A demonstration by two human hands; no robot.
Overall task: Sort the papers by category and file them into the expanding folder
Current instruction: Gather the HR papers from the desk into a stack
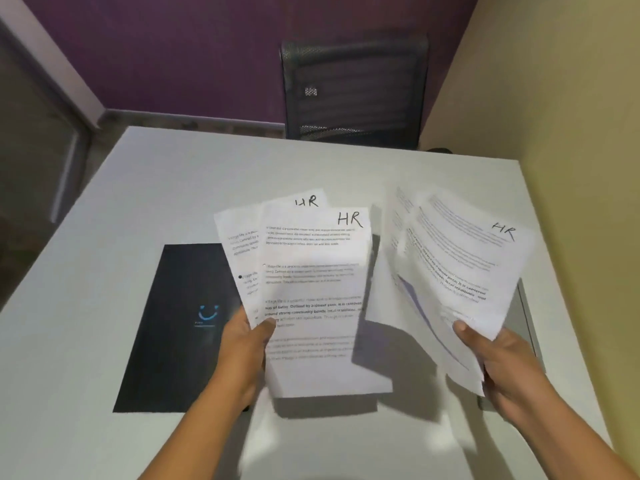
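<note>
white desk (104, 271) set in a corner: purple wall (173, 53) behind, beige wall (554, 98) hard against its right edge. black mesh-back chair (353, 91) stands at the far side, pushed in close to the desk. flat black rectangular pad (166, 341) with a small blue smile logo (207, 315) lies on the desk's left half; grey panel (31, 133) at far left, too dim to tell what it is.

The sheets of paper (311, 289) are thin, matt white stock with black print, the bench (104, 271) is smooth and pale with a dull sheen, the black folder (173, 323) looks matt and faintly grained, and the office chair (353, 88) has a black woven mesh back.
</note>
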